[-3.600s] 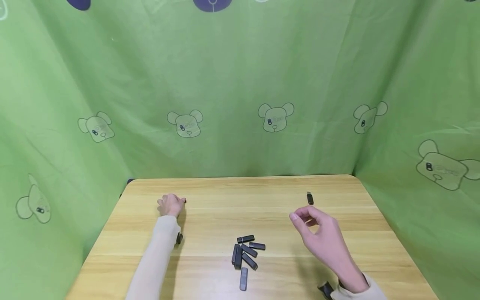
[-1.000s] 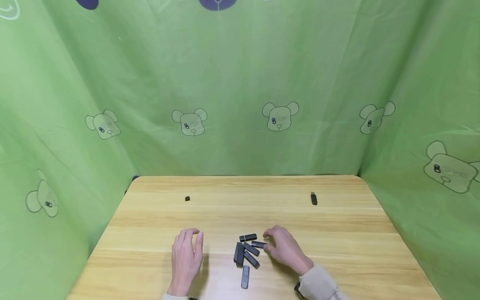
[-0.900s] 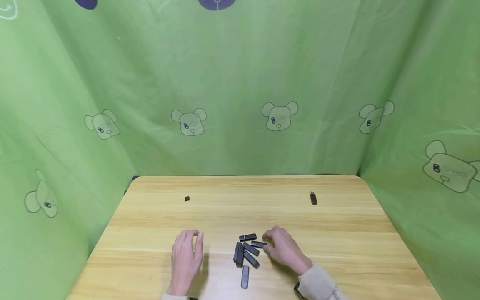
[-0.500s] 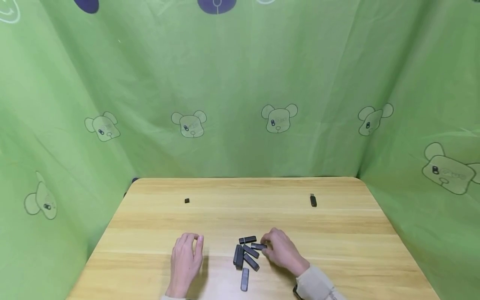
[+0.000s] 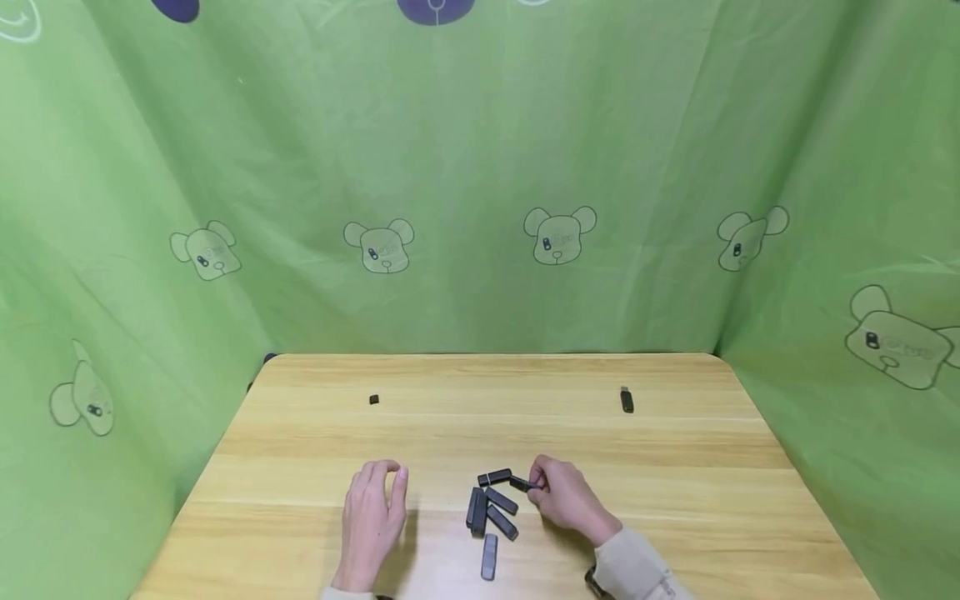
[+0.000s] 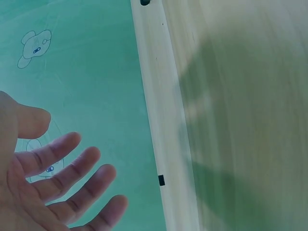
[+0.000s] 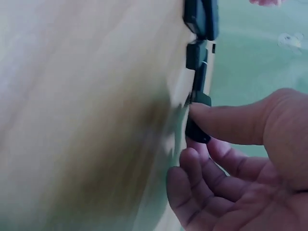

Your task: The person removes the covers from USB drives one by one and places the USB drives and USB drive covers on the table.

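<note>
My right hand (image 5: 567,498) pinches a black USB stick (image 5: 520,482) between thumb and fingers, at the right side of a loose cluster of dark USB sticks (image 5: 502,523). In the right wrist view the thumb lies across that stick (image 7: 196,132). Just beyond its free end lies another black stick with a pale band (image 5: 495,477). To the left of the cluster, my left hand (image 5: 369,517) hovers over the table with fingers loosely bent and nothing in them. A single grey-black stick (image 5: 489,557) lies nearest to me.
Toward the back right of the wooden table (image 5: 480,392) lies a black USB stick (image 5: 627,400) with its metal plug bare. A small square black piece (image 5: 374,399) sits at the back left. Green patterned curtain (image 5: 465,300) surrounds the table's back and sides.
Earlier the left hand reached to the back left; it came back, and the small black piece shows there. The right hand moved to the cluster, took a stick and turned it slightly away from me.
</note>
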Available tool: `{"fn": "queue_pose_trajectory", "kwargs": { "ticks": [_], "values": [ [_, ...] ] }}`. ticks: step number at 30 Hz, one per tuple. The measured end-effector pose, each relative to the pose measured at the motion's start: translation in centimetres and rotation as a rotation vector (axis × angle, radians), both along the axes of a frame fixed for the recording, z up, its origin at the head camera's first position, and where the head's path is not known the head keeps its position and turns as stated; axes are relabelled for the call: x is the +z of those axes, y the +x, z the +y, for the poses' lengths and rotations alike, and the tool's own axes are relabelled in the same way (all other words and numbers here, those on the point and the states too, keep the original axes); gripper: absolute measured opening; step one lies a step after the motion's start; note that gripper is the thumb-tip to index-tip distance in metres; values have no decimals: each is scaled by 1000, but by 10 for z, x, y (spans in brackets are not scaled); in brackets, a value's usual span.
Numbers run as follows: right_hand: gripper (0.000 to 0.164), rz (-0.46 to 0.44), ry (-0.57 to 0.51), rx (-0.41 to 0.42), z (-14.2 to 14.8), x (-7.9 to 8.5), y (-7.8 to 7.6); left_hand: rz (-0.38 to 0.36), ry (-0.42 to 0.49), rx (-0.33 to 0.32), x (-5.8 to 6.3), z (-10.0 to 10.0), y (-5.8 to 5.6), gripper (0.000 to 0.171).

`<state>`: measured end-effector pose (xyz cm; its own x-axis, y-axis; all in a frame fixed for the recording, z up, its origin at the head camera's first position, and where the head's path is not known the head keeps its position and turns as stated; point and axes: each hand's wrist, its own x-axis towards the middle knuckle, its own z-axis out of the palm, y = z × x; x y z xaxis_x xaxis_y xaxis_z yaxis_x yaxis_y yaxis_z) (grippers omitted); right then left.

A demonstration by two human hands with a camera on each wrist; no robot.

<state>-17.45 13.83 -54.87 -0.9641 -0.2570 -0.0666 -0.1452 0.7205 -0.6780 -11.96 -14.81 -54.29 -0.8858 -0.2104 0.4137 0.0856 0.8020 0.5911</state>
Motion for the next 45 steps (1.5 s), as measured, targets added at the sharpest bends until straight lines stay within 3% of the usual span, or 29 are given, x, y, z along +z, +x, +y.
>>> {"fn": "queue_pose_trajectory", "kwargs": {
  "ticks": [5,10,20,34,45],
  "values": [
    [13,-77,-144,-85,5,6,-6,17,7,5,0,2,1,20],
    [12,-83,-232,-132,11,22,-14,66,14,2,4,5,-2,20],
    [15,-68,-323,-138,20,52,-24,131,54,-55,20,14,-16,20],
    [17,-77,-365,-123,15,74,-15,166,108,-146,42,44,-21,16],
    [20,-75,-434,-62,2,93,0,204,159,-273,55,74,-21,17]
  ]
}}
